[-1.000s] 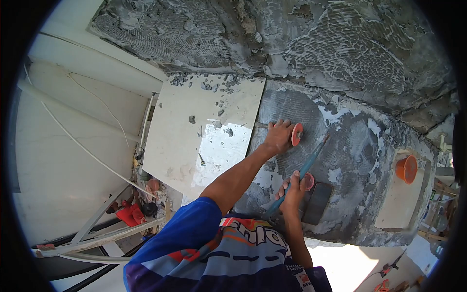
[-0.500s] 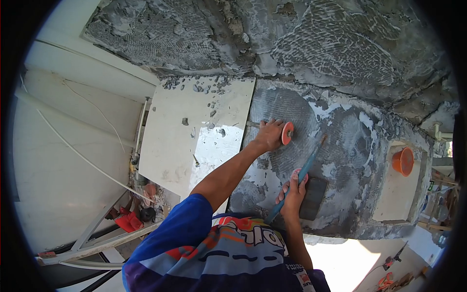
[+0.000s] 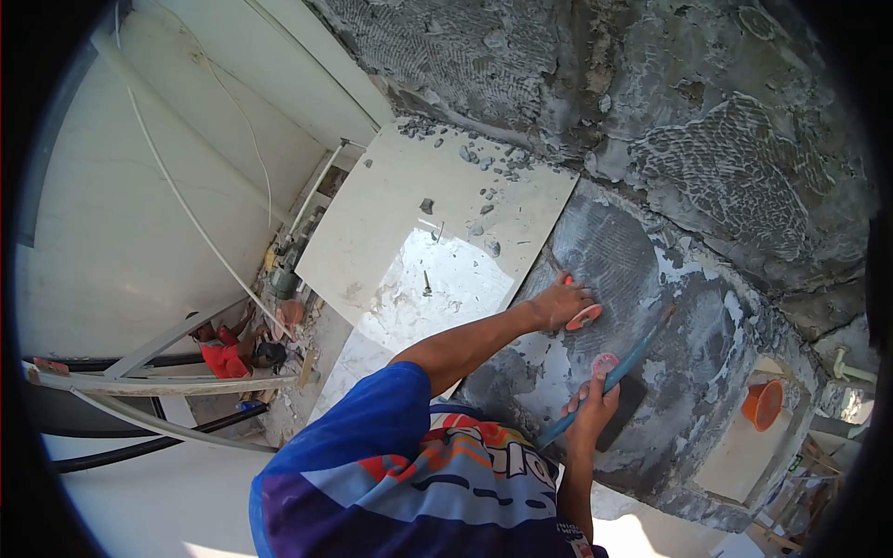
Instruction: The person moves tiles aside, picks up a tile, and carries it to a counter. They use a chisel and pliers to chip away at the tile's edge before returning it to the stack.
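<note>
My left hand (image 3: pixel 561 305) is closed on a tool with a round red-orange disc (image 3: pixel 584 317), low over the grey, mortar-smeared surface (image 3: pixel 605 228). Its grip covers most of the tool, and a second bit of red shows by the fingers. Nearer my body, my right hand (image 3: pixel 593 409) wraps round a long thin blue bar (image 3: pixel 637 351) that slants away from me to a brownish tip. Beside its fingers shows a pink round disc (image 3: pixel 606 363). A dark rectangular patch (image 3: pixel 621 414) lies just right of that hand.
A large pale panel (image 3: pixel 372 223) with several grey lumps (image 3: pixel 427 205) adjoins the mortar. An orange bucket (image 3: pixel 763 405) sits in a recess at right. Rough mortar wall (image 3: pixel 688 139) rises beyond. Far below left, a person in red (image 3: pixel 226 352) is near a metal frame (image 3: pixel 167 383).
The whole view has turned and shifted, so panel and mortar sit further right. The red-orange disc is tilted differently, and more of the pink disc shows by my right hand.
</note>
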Available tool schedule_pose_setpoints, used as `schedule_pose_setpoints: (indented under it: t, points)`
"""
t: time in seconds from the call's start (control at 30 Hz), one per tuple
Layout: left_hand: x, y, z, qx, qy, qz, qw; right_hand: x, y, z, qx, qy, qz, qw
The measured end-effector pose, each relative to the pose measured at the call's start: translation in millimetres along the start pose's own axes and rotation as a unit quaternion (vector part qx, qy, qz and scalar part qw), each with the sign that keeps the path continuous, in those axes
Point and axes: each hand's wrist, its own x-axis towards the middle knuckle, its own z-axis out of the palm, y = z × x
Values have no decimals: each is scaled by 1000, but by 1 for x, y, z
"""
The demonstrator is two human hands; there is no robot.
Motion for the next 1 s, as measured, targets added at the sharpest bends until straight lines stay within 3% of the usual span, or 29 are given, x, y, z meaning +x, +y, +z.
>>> schedule_pose_setpoints:
  t: [0.07, 0.2, 0.3, 0.37, 0.4, 0.43, 0.57, 0.77, 1.0]
  points:
    - [-19, -4, -3, 15, -28, 32, 999, -5, 1, -1, -21, -4, -17, 1000]
    - [-61, -24, 1, -4, 24, 123, 992, -11, 5, -11, -71, -16, -40, 997]
    - [-83, -17, -21, -5, -36, 216, 976, -12, 5, -8, -96, -20, -68, 993]
    - [-98, 13, 0, 25, -28, 334, 942, -12, 9, -12, -116, -22, -76, 990]
    - [-108, 36, 6, 1, -75, 332, 940, -15, 8, -9, -120, -18, -82, 989]
    - [-120, 58, 14, -42, -42, 330, 942, -18, 11, -10, -126, -16, -92, 988]
    - [-173, 126, 12, -163, 173, 272, 932, -56, 17, -10, -157, 12, -136, 978]
    - [-277, 109, -45, -208, 331, 160, 906, -127, 76, 23, -183, 37, -208, 960]
    - [-460, 10, -75, -276, 222, 39, 934, -245, 173, 142, -203, 86, -252, 942]
